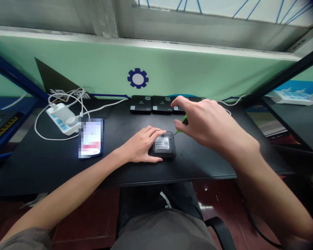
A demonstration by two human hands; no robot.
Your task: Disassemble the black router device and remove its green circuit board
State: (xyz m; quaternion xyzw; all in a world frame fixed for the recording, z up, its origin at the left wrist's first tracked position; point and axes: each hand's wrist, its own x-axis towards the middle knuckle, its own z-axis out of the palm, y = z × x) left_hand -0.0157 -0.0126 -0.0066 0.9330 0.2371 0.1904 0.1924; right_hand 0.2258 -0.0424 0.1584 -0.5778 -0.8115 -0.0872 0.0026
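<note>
The black device (160,155) lies label side up on the dark table (135,173), and every place below is taken from it. It is held down from its left by the left hand (141,146), with the fingers laid across its far edge and the thumb along its near edge. Above its far right corner, a green-handled screwdriver (184,119) is gripped by the right hand (206,121), and the thin shaft is slanted down to that corner. Work there seems to be under way; the casing looks closed, and whether any fasteners are already loosened, or how many are left, cannot be told. Left of the device a phone (90,139) is laid, with a white power strip (61,118) farther left and beyond. Behind the device, black boxes (141,105) are lined up before a green panel (99,69).
</note>
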